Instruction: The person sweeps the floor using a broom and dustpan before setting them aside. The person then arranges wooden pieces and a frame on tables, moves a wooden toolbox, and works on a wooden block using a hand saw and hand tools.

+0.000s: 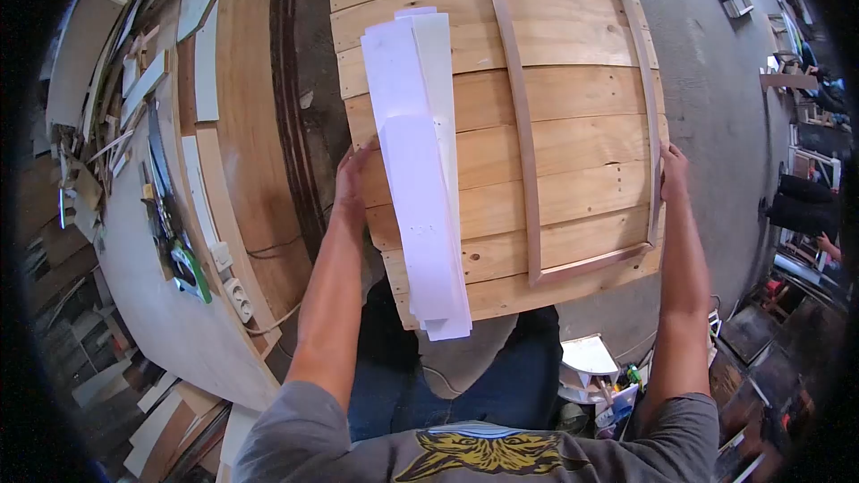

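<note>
Both forearms are reaching forward, spread wide! The left hand is gripping the left edge of one pale slatted wooden panel, the right hand clasping the opposite edge. That panel is lying before the person's legs, and it's carrying one rectangular brown wooden frame plus one stack of long white strips, overlapping too much for counting.

Slatted worktop: bare wood, knots and grain visible, low satin sheen. Frame: smooth planed wood, matt. White strips: smooth, flat finish; paper, plastic or board, can't tell. Shirt: matt cloth, printed front. Trousers: dark denim-like cloth. Socket strip: smooth white plastic. Floor: dull, hard, concrete-looking.
</note>
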Tool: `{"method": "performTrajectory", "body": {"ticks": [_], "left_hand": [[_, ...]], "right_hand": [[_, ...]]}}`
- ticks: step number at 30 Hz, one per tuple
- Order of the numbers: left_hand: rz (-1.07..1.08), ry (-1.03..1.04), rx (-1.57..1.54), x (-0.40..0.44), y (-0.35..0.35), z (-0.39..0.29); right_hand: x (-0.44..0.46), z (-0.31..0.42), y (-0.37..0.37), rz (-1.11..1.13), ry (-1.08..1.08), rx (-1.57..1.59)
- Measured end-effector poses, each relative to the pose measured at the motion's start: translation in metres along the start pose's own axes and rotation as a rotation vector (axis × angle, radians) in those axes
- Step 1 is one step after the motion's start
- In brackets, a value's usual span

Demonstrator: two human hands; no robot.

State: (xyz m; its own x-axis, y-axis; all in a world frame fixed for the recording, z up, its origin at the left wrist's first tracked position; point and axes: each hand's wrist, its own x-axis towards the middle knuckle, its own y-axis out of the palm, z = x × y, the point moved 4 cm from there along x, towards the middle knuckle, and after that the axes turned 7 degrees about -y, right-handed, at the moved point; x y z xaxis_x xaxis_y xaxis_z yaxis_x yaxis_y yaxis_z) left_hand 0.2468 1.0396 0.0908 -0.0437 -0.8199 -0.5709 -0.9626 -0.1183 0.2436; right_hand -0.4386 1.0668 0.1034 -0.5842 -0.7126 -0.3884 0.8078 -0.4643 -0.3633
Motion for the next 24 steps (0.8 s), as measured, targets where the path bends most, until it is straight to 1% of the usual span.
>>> {"method": "performTrajectory", "body": {"ticks": [1,3,4,6,7,8,9,11,12,13,14,15,17,18,21,22,24], "left_hand": [[-0.01,-0.025,-0.006,0.001,0.0,0.0],[-0.024,-0.206,-0.238,0.006,0.002,0.001],[0.022,-0.195,-0.279,0.013,0.0,0.005],[0.111,-0.166,-0.378,0.025,-0.005,0.016],[0.09,-0.158,-0.367,0.025,-0.006,0.018],[0.063,-0.153,-0.357,0.021,-0.01,0.021],[0.038,-0.137,-0.348,0.019,-0.009,0.02],[0.017,-0.183,-0.315,0.005,0.004,0.009],[0.005,-0.213,-0.316,0.004,0.003,0.003],[-0.001,-0.243,-0.323,0.003,0.003,0.005],[0.068,-0.26,-0.397,0.005,0.006,0.009],[0.055,-0.248,-0.375,0.009,0.006,0.007],[0.018,-0.24,-0.336,0.01,-0.003,0.015],[0.02,-0.239,-0.283,-0.006,0.016,-0.003],[0.193,-0.255,-0.372,0.012,0.002,0.008],[0.129,-0.166,-0.219,0.012,-0.003,0.007],[0.127,-0.191,-0.237,0.007,-0.003,0.005]], "right_hand": [[0.0,0.0,-0.002,-0.003,-0.007,-0.003],[-0.002,-0.006,-0.005,-0.016,-0.018,0.01],[-0.015,0.005,-0.004,-0.011,-0.006,0.041],[-0.01,-0.002,-0.007,-0.019,-0.075,-0.002],[-0.009,-0.002,-0.008,-0.018,-0.109,-0.025],[-0.011,-0.004,-0.012,0.008,-0.083,0.035],[-0.009,-0.005,-0.013,-0.003,-0.077,0.016],[-0.003,-0.015,-0.017,-0.019,-0.056,-0.027],[-0.016,-0.002,-0.011,-0.026,-0.063,-0.001],[-0.014,-0.008,-0.015,-0.02,-0.075,-0.003],[-0.008,-0.013,-0.016,-0.013,-0.098,-0.003],[-0.003,-0.015,-0.015,-0.003,-0.12,-0.009],[0.005,-0.022,-0.02,0.015,-0.089,0.015],[0.007,-0.026,-0.019,0.025,-0.072,0.029],[0.002,-0.017,-0.015,0.003,-0.075,-0.007],[-0.003,-0.016,-0.012,-0.018,-0.064,-0.003],[-0.003,-0.009,-0.011,-0.047,-0.061,0.004]]}}
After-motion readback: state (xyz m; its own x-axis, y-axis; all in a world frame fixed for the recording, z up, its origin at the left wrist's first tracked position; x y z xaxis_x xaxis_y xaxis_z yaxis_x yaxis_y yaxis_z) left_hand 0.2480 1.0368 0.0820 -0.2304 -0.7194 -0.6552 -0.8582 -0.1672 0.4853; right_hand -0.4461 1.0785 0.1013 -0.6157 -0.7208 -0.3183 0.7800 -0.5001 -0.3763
